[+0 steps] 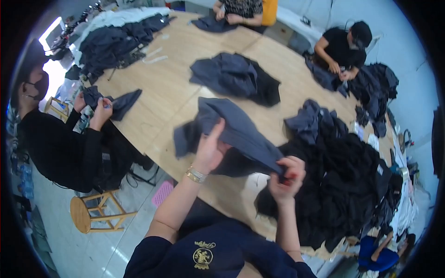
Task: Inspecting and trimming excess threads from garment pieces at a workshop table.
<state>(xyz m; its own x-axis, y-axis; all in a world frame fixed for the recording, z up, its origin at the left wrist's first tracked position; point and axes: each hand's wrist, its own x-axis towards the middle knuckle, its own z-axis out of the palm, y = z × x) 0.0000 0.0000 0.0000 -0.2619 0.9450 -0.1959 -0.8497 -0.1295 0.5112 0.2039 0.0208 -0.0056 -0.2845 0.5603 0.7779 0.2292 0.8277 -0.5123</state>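
Grey garment [236, 127] — lifted over wooden table [162, 99] | left hand [209, 150] grip clutching it | right hand [286, 178] grip pinching its edge

A dark slate-grey cloth garment [236, 127] is lifted over the pale tan wooden table [157, 106]. A big heap of black fabric pieces [338, 185] lies at the right. A gold-coloured metal bracelet [196, 174] circles the wrist of the left hand [211, 150]. A navy short sleeve [153, 257] shows below, beside a gold embroidered emblem [203, 254]. A light wooden round stool [92, 213] stands on grey floor near a pink plastic basket [162, 193].
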